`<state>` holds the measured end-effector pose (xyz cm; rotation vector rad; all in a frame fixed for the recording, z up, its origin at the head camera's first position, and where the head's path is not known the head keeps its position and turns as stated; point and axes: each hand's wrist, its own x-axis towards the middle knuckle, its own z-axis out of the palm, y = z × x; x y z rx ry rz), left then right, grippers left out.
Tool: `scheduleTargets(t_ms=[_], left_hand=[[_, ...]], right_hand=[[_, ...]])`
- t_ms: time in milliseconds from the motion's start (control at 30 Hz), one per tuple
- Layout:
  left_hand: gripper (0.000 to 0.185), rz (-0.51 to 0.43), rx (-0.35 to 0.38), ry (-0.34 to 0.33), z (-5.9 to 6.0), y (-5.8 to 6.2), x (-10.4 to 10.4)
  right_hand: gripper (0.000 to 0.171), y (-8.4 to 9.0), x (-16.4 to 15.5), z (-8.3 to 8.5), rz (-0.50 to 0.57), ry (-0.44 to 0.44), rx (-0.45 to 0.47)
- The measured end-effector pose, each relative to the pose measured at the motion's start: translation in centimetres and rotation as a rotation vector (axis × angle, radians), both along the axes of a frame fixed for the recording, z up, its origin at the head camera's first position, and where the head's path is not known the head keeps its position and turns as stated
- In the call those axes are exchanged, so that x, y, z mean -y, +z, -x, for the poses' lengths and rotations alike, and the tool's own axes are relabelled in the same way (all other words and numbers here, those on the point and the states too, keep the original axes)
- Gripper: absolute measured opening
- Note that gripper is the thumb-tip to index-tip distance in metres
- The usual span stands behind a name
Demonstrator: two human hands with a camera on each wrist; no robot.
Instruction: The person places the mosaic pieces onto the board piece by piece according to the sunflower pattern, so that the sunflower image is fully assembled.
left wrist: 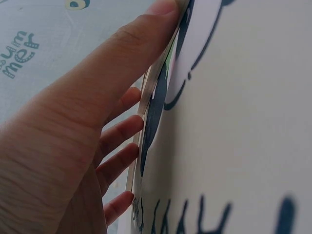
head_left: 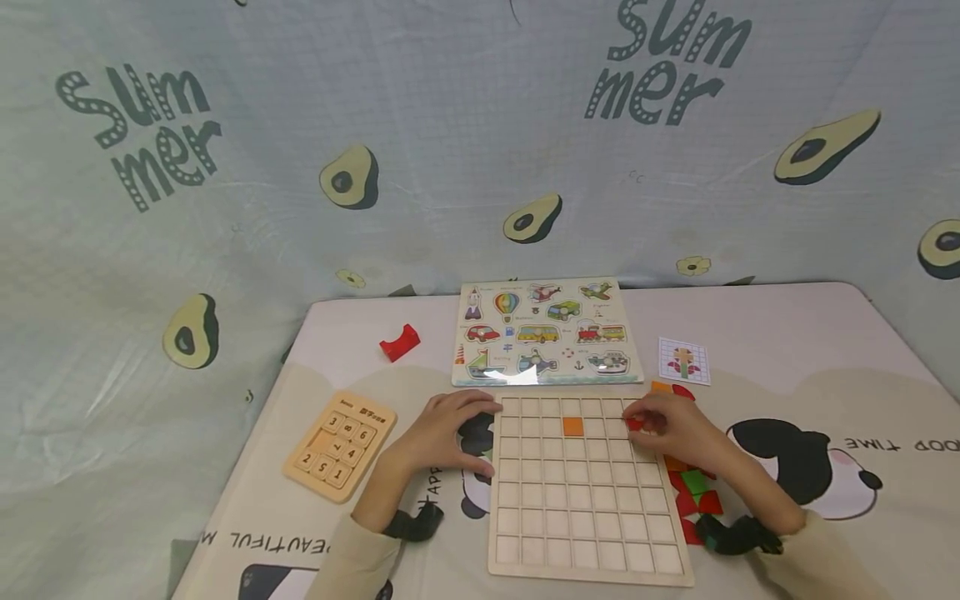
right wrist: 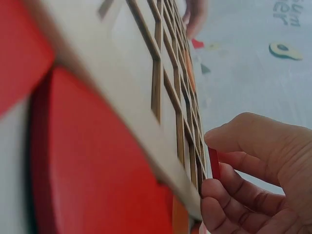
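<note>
Pinching a red tile [head_left: 635,424] in my right hand [head_left: 670,427], I hold it at the grid board's [head_left: 585,533] top right edge. My left hand [head_left: 442,433] lies spread, pressing the board's left edge. I think the tile is light, stiff and smooth, so grip its thin sides

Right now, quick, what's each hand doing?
Left hand: open, fingers pressed flat against the grid board edge.
Right hand: closed, pinching a red tile at the board.

Left hand [head_left: 442,429] flat, fingers straight; right hand [head_left: 667,427] fingers pinched.
</note>
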<state>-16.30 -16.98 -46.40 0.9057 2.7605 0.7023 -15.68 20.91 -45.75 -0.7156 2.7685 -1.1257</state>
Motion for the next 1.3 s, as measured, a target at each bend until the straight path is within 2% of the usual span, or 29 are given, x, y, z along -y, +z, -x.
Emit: scheduleTargets(t_ms=[167,367,633,1300], left_hand=[[0.083,-0.004,0.004,0.0,0.0,0.0,0.0],[0.083,-0.007,0.002,0.0,-0.1,0.2,-0.1],[0.083,-0.012,-0.006,-0.002,0.0,0.1,-0.1],[0.083,-0.004,0.007,0.008,0.0,0.0,-0.1]], right_hand=[[0.024,-0.2,0.8,0.1,0.022,0.045,0.009],[0.021,-0.3,1.9,0.3,0.041,0.12,-0.031],[0.018,-0.3,3.1,0.8,0.0,0.117,-0.035],[0.013,-0.4,3.2,1.5,0.014,0.158,-0.018]])
